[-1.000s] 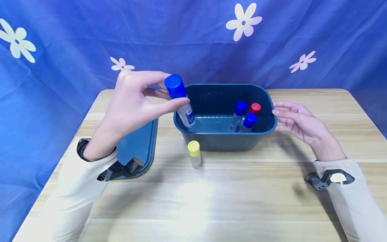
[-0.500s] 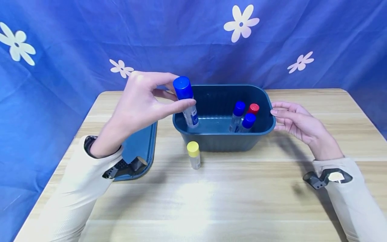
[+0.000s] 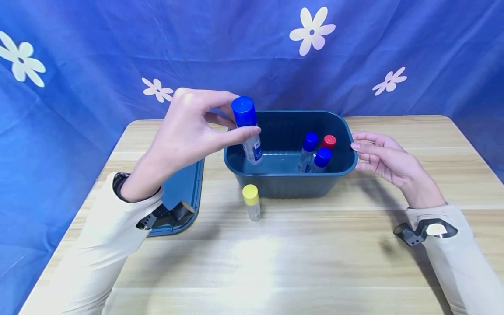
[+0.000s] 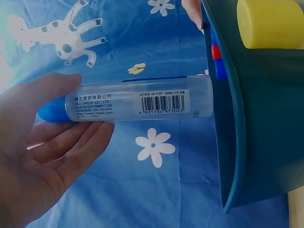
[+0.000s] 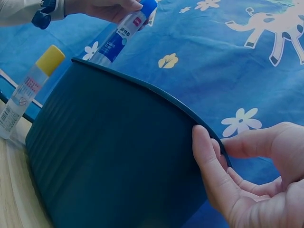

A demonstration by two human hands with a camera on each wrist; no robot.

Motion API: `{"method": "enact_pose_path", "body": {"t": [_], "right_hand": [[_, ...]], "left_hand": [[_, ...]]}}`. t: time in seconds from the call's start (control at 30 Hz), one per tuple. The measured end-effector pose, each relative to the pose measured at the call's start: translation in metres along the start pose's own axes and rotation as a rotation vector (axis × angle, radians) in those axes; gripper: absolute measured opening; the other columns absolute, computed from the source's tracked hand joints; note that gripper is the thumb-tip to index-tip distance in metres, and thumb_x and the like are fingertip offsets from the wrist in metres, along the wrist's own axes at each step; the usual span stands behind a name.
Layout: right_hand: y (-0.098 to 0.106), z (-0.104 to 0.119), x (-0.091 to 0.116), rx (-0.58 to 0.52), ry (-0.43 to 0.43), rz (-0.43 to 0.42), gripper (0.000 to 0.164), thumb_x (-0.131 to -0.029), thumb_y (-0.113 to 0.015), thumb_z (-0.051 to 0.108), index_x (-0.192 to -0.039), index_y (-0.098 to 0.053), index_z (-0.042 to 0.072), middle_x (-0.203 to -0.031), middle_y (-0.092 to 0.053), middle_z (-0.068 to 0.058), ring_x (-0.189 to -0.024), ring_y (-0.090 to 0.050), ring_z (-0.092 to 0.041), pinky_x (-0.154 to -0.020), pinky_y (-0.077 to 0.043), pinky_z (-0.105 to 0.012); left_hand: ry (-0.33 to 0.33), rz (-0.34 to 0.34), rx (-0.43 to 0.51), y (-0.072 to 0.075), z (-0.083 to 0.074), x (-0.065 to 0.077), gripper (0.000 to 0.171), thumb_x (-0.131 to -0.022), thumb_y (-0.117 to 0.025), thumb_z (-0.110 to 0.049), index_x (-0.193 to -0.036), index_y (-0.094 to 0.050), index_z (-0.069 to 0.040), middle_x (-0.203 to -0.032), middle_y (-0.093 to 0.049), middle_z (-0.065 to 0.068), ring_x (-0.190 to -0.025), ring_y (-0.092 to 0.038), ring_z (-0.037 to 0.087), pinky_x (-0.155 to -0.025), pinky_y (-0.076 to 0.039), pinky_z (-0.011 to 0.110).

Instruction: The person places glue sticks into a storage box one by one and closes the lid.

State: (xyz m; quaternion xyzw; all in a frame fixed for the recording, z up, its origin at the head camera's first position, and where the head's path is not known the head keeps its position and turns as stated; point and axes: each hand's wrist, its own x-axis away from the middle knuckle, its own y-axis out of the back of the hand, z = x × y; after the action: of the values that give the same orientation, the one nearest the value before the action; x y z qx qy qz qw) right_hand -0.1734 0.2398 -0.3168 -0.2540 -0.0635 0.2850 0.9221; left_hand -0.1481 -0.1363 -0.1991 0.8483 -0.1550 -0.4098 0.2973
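Note:
My left hand [image 3: 193,127] holds a clear liquid glue bottle [image 3: 245,113] by its blue cap, between thumb and fingers. In the left wrist view the bottle's [image 4: 142,102] base end is close to the rim of a dark teal bin [image 4: 240,133]. My right hand [image 3: 387,159] pinches the right end of the bin's [image 3: 287,186] rim, plain in the right wrist view. Inside the bin, at its right, stand two blue-capped glue bottles [image 3: 310,142] and a red-capped one [image 3: 328,141]. A yellow-capped glue bottle [image 3: 251,201] stands upright on the table before the bin.
A flat teal lid [image 3: 181,183] lies on the wooden table [image 3: 315,262] at the left, partly under my left forearm. Behind the table hangs a blue flowered cloth [image 3: 236,43].
My left hand has carried the blue-capped glue bottle a little to the right, over the bin's left part. The bottle hangs more upright. My right hand stays on the rim.

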Motion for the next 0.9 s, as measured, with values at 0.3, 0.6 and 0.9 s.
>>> {"method": "enact_pose_path", "body": {"t": [0.3,0.6,0.9], "right_hand": [[0.001,0.000,0.000,0.009,0.009,0.025,0.026,-0.099,-0.037,-0.010,-0.112,-0.059,-0.006,-0.100,-0.068,-0.014,-0.085,-0.071,-0.024,-0.077,-0.059,-0.035],[0.002,-0.001,0.000,0.008,0.016,0.043,0.026,-0.099,-0.036,-0.010,-0.113,-0.058,-0.006,-0.101,-0.068,-0.015,-0.086,-0.070,-0.024,-0.077,-0.059,-0.035],[0.001,-0.001,0.000,0.016,0.017,0.024,0.026,-0.099,-0.036,-0.010,-0.112,-0.059,-0.006,-0.100,-0.068,-0.014,-0.085,-0.071,-0.024,-0.076,-0.059,-0.035]], "left_hand": [[0.069,0.020,-0.021,-0.002,-0.015,-0.006,0.016,-0.075,-0.084,-0.013,-0.080,-0.071,-0.005,-0.071,-0.068,-0.003,-0.069,-0.067,0.004,-0.070,-0.057,0.019],[0.039,0.043,-0.015,-0.007,-0.013,-0.011,0.017,-0.076,-0.083,-0.013,-0.082,-0.071,-0.004,-0.071,-0.067,-0.004,-0.068,-0.064,0.001,-0.068,-0.057,0.019],[0.049,0.056,-0.012,-0.011,-0.012,-0.017,0.018,-0.078,-0.082,-0.015,-0.086,-0.071,-0.002,-0.076,-0.069,-0.001,-0.071,-0.066,0.004,-0.071,-0.057,0.020]]}}
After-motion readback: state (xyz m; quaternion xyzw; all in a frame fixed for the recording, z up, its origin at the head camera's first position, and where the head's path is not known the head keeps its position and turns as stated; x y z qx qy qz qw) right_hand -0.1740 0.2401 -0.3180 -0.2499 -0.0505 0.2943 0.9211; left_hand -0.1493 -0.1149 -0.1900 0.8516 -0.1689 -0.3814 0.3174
